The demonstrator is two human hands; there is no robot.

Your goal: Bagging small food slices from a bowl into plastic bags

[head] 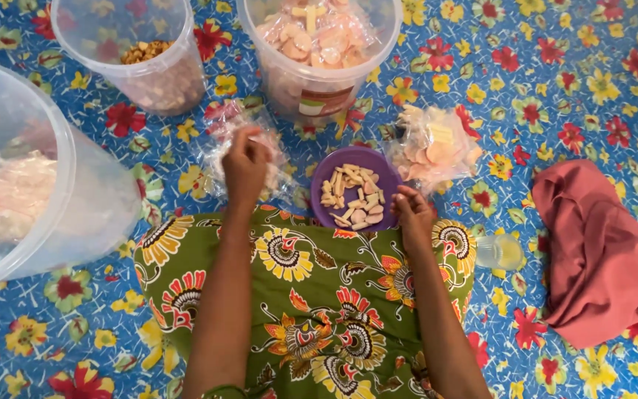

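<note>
Hands apart: left hand (245, 166) pinches clear plastic bag (224, 144), centre-left; right hand (412, 214) rests curled, empty, at rim of purple round bowl (324, 171) of pale snack sticks (353, 193), centre. One filled clear snack packet (434, 146) lies right of bowl. Judged: packing underway, bowl far from emptied.
</note>
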